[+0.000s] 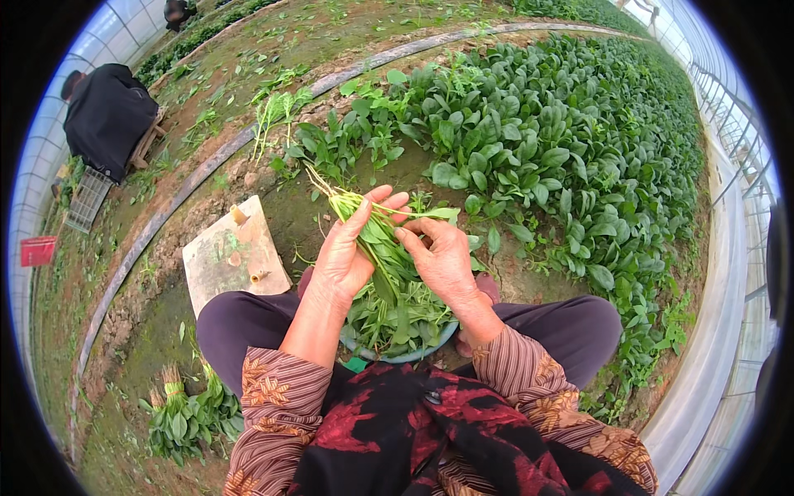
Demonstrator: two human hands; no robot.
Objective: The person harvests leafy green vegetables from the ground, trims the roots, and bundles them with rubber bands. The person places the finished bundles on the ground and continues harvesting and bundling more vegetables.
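My left hand (pixel 349 248) holds a bunch of leafy greens (pixel 378 234) by the stems, its pale roots pointing up and to the left. At the right side of the bunch, the thumb and forefinger of my right hand (pixel 436 250) are pinched together near a single leafy stalk that crosses the bunch. Whether they grip a leaf is partly hidden. Below both hands, a round blue basin (pixel 403 358) between my legs holds many loose greens (pixel 397 322). Tied bundles of spinach-like greens (pixel 177 409) lie on the soil at the lower left.
A worn board (pixel 236 254) with short pegs lies at the left. A long hose (pixel 223 152) curves over the soil. Dense spinach-like plants (pixel 558 142) grow at the right, beside plastic sheeting (pixel 726 248). A co-worker (pixel 105 118) sits at upper left near a grey crate (pixel 90 197).
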